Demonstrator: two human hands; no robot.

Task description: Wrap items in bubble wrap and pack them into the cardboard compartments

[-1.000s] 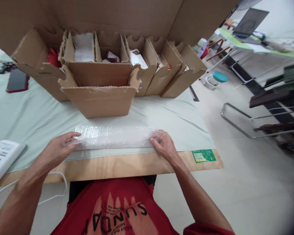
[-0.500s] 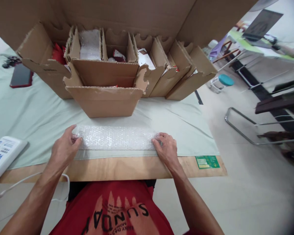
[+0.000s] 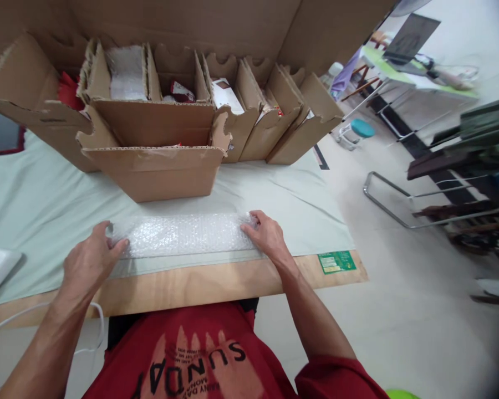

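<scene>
Wooden desk, mostly under a pale green cloth; row of cardboard boxes along the back, tiled floor to the right with teal stool and, beyond, a laptop on a folding table. Bubble wrap strip lies lengthwise near the front edge, left hand and right hand at opposite ends, each part-curled, gripping its end between thumb and fingers.
</scene>
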